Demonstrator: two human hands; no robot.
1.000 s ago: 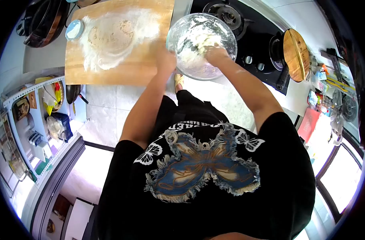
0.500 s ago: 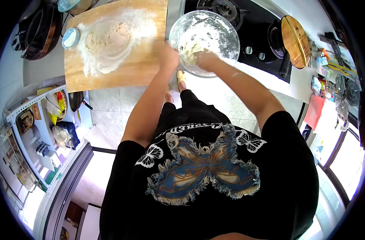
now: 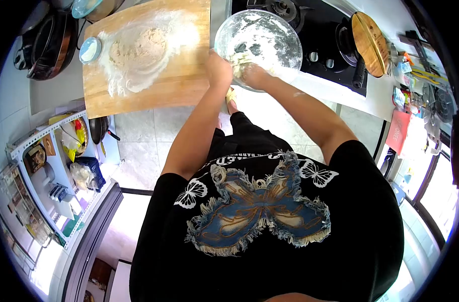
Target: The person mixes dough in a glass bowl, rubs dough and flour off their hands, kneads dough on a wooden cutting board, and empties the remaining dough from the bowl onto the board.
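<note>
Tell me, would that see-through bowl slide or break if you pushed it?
The glass bowl looks like glass, so it could probably break if it fell. It sits near the counter edge, and flour dusts it, so it may be slippery. The left hand at its rim likely steadies it while the right hand works the dough.

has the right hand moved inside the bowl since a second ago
Yes. The right hand slid from the bowl's middle toward its near rim, beside the left hand.

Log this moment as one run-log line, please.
left hand: on glass bowl rim | right hand: in dough | floured cutting board: beside bowl
</note>
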